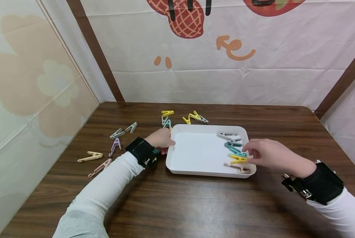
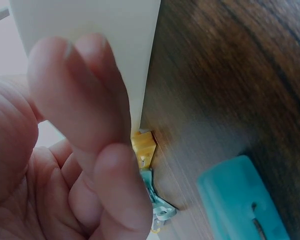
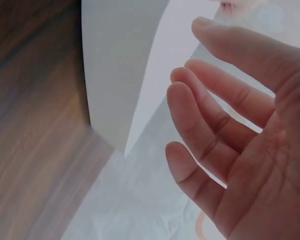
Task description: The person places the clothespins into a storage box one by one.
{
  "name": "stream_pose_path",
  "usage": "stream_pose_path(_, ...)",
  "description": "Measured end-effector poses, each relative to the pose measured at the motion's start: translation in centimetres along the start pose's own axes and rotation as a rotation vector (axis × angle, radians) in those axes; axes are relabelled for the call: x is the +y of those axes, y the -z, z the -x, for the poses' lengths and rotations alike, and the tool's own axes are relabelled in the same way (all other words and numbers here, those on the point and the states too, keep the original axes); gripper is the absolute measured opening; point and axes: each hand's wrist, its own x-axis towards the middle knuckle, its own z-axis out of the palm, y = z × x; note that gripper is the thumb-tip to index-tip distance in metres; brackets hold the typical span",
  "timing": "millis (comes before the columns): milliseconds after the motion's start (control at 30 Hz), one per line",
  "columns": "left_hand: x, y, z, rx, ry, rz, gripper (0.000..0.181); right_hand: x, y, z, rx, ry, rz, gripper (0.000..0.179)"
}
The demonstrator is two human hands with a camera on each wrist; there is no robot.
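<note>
A white rectangular tray [image 1: 196, 152] lies on the table. My left hand [image 1: 160, 138] grips its left rim, the thumb at the rim and the other fingers along the outer wall. A teal clothespin [image 2: 242, 200] lies close by that hand, large in the left wrist view. My right hand [image 1: 265, 152] hovers at the tray's right rim, its fingers loosely bent and holding nothing in the right wrist view. Near those fingertips, along the tray's right side, lie grey clothespins [image 1: 225, 136], teal ones [image 1: 237, 151], a yellow one [image 1: 238, 159] and a pale pink one [image 1: 237, 167].
Left of the tray are two grey clothespins [image 1: 117, 133], a lavender one [image 1: 115, 146], a cream one [image 1: 90, 156] and a pink one [image 1: 100, 167]. Behind it lie several yellow clothespins [image 1: 167, 113] and grey-blue ones [image 1: 166, 122]. A printed cloth [image 1: 177, 86] hangs beyond the dark wooden table [image 1: 177, 205].
</note>
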Motion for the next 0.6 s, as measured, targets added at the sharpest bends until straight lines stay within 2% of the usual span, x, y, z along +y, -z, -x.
stream_pose_path(200,-0.1,-0.1,-0.1,0.002,0.005,0.005,0.031,1.8,1.4,1.5,0.082,-0.093,0.013,0.025)
stream_pose_path(367,-0.1,0.0,0.0,-0.001,0.005,0.007,0.031,3.6,2.3,3.1,0.164,-0.130,0.044,0.022)
stream_pose_path(467,-0.1,0.1,0.1,-0.001,0.005,0.008,0.031,4.7,2.7,4.1,0.175,-0.173,0.054,0.022)
stream_pose_path(600,-0.1,0.1,0.1,-0.006,0.008,0.011,0.031,6.1,3.2,5.4,0.146,-0.262,0.052,0.028)
